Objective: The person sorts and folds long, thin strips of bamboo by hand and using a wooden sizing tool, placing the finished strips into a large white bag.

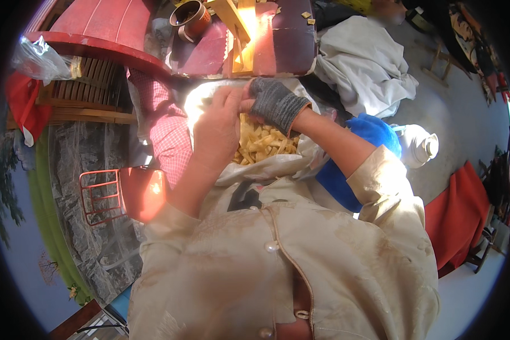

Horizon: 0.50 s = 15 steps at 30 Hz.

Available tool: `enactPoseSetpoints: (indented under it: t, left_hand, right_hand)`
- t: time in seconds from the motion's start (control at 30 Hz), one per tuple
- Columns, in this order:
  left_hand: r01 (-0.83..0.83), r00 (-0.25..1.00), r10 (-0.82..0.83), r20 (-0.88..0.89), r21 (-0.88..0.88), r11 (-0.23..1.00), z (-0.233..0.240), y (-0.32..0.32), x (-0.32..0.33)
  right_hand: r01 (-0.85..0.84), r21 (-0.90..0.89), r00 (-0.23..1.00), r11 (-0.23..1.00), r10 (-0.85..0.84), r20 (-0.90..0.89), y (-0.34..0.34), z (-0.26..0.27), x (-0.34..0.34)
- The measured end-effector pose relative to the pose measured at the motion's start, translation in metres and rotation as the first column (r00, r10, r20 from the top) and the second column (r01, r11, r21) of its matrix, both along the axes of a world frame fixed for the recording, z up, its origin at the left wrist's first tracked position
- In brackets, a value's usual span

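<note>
My left hand (221,125) is bare, its fingers bent toward my other hand. A grey knitted fingerless glove with an orange edge covers my right hand (268,102). The fingertips of both hands meet above a white sack (255,166). Whether something small sits between them is hidden. Pale yellow cut pieces (263,142) lie inside the open sack, below my hands. Just beyond stands a padded dark-purple stool or bench (295,46), with a wooden frame tool (244,38) on top in bright sunlight.
On the stool are a brown metal mug (191,19) and a few loose pieces (308,18). A white cloth bundle (363,63) lies to the right, near a blue cloth (372,131) and a white jug (416,145). A red table edge (97,44) juts in at upper left.
</note>
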State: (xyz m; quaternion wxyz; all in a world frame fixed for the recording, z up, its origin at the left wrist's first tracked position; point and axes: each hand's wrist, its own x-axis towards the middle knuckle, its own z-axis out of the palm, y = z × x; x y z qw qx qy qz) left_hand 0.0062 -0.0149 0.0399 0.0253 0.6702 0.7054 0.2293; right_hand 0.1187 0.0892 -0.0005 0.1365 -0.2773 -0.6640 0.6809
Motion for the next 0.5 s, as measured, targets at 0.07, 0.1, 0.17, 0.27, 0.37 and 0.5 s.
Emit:
enactPoseSetpoints:
  t: [0.07,0.1,0.17,0.27,0.37,0.5]
  left_hand:
    - [0.057,0.985,-0.068,-0.156,-0.072,0.996,-0.011,0.001,-0.004]
    - [0.082,0.982,-0.082,-0.172,-0.012,0.997,-0.017,0.004,-0.008]
    - [0.128,0.974,-0.105,-0.199,0.108,0.986,-0.032,0.012,-0.02]
    - [0.244,0.944,-0.16,-0.29,0.284,0.927,-0.054,0.02,-0.047]
    - [0.358,0.924,-0.266,-0.275,0.373,0.856,-0.071,0.037,-0.076]
    - [0.183,0.983,-0.17,-0.075,0.247,0.952,-0.067,0.048,-0.069]
  right_hand:
    - [-0.085,-0.104,0.984,0.991,0.1,0.149,0.0,-0.002,0.0]
    - [-0.111,-0.04,0.981,0.993,0.116,0.157,0.001,-0.006,-0.001]
    - [-0.168,0.088,0.972,0.982,0.15,0.183,0.002,-0.013,-0.002]
    - [-0.12,0.14,0.991,0.983,0.11,0.077,-0.004,0.002,-0.004]
    - [-0.035,0.26,0.999,0.965,0.038,-0.007,-0.009,0.009,-0.006]
    - [0.052,0.721,0.997,0.691,-0.083,0.008,0.017,-0.021,-0.02]
